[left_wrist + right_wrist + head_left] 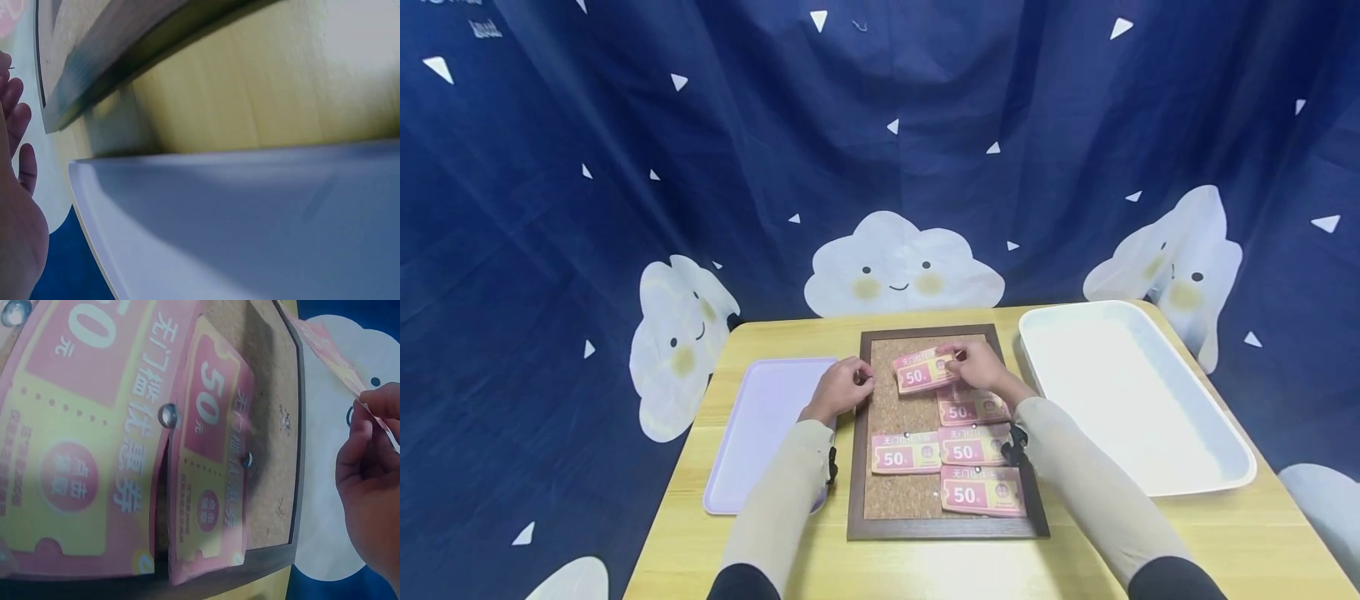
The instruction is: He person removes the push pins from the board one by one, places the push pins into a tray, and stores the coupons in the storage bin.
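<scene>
Just above the middle of the head view, the right hand (979, 367) pinches a pink 50 coupon (923, 370) by its right end, holding it tilted over the upper part of the cork board (901, 500); the right wrist view shows the fingers (369, 434) closed on the paper's edge at the right of the frame. The left hand (842, 387) sits at the board's left frame with its fingers curled; whether that grip holds anything cannot be told. Four more coupons (907, 453) lie pinned lower on the board. A lilac tray (752, 433) lies left of the board and a white bin (1138, 400) to its right, all on the yellow tabletop (1262, 542).
</scene>
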{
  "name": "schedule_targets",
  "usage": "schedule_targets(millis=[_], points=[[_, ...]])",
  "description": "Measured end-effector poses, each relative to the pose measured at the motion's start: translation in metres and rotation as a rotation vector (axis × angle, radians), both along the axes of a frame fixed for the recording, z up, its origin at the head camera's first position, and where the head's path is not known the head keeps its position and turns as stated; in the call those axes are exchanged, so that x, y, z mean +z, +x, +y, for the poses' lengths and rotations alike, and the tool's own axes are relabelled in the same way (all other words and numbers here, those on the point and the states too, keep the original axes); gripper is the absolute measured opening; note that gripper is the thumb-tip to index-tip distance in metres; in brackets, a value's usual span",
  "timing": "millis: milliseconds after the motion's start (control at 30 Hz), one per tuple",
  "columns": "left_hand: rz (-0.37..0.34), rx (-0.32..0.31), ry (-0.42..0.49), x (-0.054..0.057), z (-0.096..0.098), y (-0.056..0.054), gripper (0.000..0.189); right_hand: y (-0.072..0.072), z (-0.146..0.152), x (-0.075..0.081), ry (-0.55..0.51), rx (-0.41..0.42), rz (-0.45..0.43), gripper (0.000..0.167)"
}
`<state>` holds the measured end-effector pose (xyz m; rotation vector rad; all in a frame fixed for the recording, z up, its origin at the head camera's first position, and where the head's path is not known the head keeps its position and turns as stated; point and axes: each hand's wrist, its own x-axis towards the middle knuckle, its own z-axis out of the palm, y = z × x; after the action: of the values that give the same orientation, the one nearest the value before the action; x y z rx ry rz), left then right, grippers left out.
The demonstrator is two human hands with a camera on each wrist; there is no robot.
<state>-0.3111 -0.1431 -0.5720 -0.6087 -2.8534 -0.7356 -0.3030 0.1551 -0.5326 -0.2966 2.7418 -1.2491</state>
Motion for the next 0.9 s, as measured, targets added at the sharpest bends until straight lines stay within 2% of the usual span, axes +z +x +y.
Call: schedule_targets(millis=[367,900], points=[[-0.030,0.022,-0.029,0.001,-0.018,-0.003,0.007,-0.002,0.008,0.000,0.031,-0.040,-0.008,0.032],[-0.014,0.044,-0.025,0.002,-0.034,-0.008,0.007,-0.005,0.025,0.013,0.061,-0.107,0.019,0.031]])
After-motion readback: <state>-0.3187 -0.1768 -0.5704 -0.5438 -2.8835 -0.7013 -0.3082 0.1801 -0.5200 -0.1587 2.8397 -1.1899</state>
